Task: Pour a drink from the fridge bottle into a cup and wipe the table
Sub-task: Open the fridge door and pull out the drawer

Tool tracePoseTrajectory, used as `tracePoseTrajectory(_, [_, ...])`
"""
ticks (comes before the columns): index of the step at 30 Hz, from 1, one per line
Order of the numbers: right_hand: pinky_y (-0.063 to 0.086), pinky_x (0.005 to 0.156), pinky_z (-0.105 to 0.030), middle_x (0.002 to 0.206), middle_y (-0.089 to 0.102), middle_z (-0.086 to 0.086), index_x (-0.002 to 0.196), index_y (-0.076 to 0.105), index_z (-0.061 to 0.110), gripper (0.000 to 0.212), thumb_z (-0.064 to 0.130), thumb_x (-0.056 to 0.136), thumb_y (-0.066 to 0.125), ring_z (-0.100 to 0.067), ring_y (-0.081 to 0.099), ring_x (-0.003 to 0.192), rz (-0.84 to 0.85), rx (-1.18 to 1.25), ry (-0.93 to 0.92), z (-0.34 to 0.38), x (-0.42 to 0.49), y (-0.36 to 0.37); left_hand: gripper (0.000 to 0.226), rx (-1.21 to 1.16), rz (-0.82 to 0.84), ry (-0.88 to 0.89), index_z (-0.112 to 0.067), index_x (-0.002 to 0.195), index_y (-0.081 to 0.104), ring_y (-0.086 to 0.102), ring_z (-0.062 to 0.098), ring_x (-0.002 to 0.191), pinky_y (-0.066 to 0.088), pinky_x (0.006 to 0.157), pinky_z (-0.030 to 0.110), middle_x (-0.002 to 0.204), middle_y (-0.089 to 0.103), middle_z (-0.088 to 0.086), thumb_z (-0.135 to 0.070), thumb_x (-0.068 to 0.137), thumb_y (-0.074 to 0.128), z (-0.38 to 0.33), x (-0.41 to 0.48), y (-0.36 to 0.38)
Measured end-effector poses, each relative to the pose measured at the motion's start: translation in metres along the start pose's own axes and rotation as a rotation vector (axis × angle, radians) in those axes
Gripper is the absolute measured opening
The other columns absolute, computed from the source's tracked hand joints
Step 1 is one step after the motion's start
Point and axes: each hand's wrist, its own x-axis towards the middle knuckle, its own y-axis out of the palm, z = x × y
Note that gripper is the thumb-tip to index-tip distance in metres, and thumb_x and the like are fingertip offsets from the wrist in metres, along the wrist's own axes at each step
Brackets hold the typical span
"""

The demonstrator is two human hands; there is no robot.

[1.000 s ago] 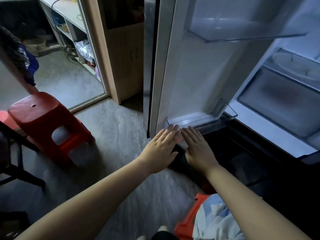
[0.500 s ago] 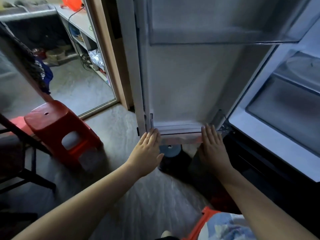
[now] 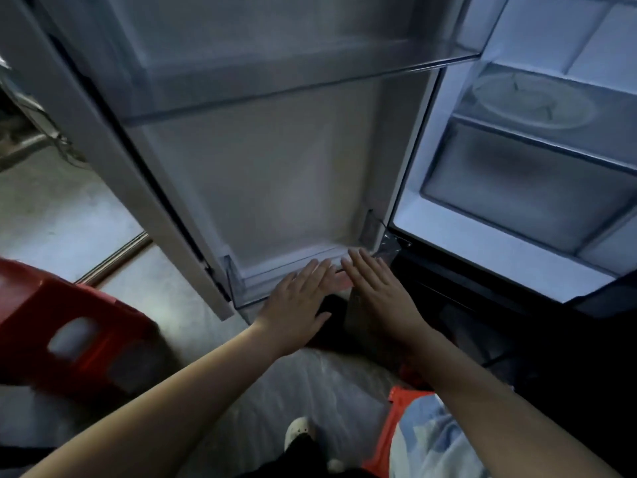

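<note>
Recorded at the clear plastic bottom bin of the open white fridge door: left hand and right hand side by side at its front rim, fingers straight, palms down, gripping nothing. Noted a dark low object just below the bin between the hands, too dim to identify; cannot tell where the drink bottle stands. Logged a red plastic stool left of the bin and a frosted fridge drawer right of it.

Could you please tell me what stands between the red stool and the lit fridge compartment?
The open fridge door, as the head view shows, between stool and compartment.
</note>
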Motion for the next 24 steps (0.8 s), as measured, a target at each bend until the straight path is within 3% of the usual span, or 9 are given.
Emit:
tracePoseTrajectory(3, [0.017, 0.117, -0.042, 0.148, 0.033, -0.025, 0.139, 0.038, -0.006, 0.056, 0.015, 0.087, 0.039, -0.035, 0.023, 0.141, -0.07, 0.043, 0.183, -0.008, -0.006, -0.006, 0.075, 0.01, -0.063, 0.15, -0.006, 0.145, 0.027, 0.043, 0.025, 0.133, 0.04, 0.103, 0.043, 0.146, 0.043, 0.011, -0.048, 0.085, 0.045, 0.0, 0.017, -0.002])
tracePoseTrajectory(5, [0.022, 0.115, -0.045, 0.149, 0.032, -0.023, 0.14, 0.036, -0.004, 0.056, 0.015, 0.088, 0.039, -0.034, 0.021, 0.142, -0.056, 0.036, 0.213, -0.02, -0.01, -0.006, 0.077, 0.042, -0.028, 0.233, -0.005, 0.147, 0.02, 0.038, 0.026, 0.137, 0.037, 0.107, 0.045, 0.15, 0.037, 0.012, -0.047, 0.087, 0.046, 0.001, 0.033, -0.003])
tracePoseTrajectory(10, [0.014, 0.119, -0.035, 0.153, 0.026, -0.016, 0.144, 0.031, -0.002, 0.059, 0.009, 0.086, 0.041, -0.027, 0.016, 0.145, -0.025, 0.031, 0.172, -0.036, -0.014, -0.004, 0.067, 0.011, -0.017, 0.316, -0.006, 0.143, 0.038, 0.04, 0.025, 0.136, 0.038, 0.105, 0.045, 0.148, 0.04, 0.011, -0.045, 0.089, 0.028, -0.007, 0.071, 0.001])
tracePoseTrajectory(14, [0.022, 0.116, -0.034, 0.151, 0.033, -0.011, 0.144, 0.035, 0.004, 0.06, 0.005, 0.084, 0.044, -0.024, 0.026, 0.142, -0.09, 0.134, 0.267, -0.042, -0.016, -0.01, 0.066, -0.034, -0.08, 0.364, -0.004, 0.138, 0.046, 0.046, 0.027, 0.13, 0.041, 0.102, 0.044, 0.141, 0.049, 0.013, -0.045, 0.088, 0.029, -0.017, 0.091, 0.006])
tracePoseTrajectory(18, [0.028, 0.113, -0.039, 0.146, 0.041, -0.012, 0.142, 0.036, 0.005, 0.063, 0.002, 0.081, 0.054, -0.028, 0.035, 0.138, -0.076, 0.075, 0.22, -0.067, -0.016, -0.017, 0.066, 0.007, -0.133, 0.408, -0.002, 0.135, 0.049, 0.043, 0.029, 0.133, 0.041, 0.104, 0.047, 0.142, 0.047, 0.016, -0.044, 0.088, 0.03, -0.027, 0.117, 0.004])
tracePoseTrajectory(22, [0.033, 0.11, -0.04, 0.141, 0.047, -0.018, 0.138, 0.041, -0.001, 0.062, 0.001, 0.079, 0.06, -0.032, 0.043, 0.133, -0.126, 0.102, 0.361, -0.109, -0.014, -0.04, 0.067, 0.032, -0.117, 0.406, -0.007, 0.138, 0.046, 0.036, 0.029, 0.138, 0.035, 0.109, 0.047, 0.148, 0.039, 0.013, -0.047, 0.088, 0.028, -0.041, 0.152, 0.003])
tracePoseTrajectory(24, [0.031, 0.111, -0.033, 0.144, 0.044, -0.013, 0.141, 0.039, 0.003, 0.058, 0.005, 0.086, 0.058, -0.026, 0.039, 0.136, -0.179, 0.137, 0.478, -0.134, -0.015, -0.054, 0.066, 0.011, -0.114, 0.453, -0.007, 0.137, 0.048, 0.038, 0.028, 0.136, 0.029, 0.11, 0.047, 0.146, 0.042, 0.013, -0.048, 0.088, 0.03, -0.051, 0.168, 0.004])
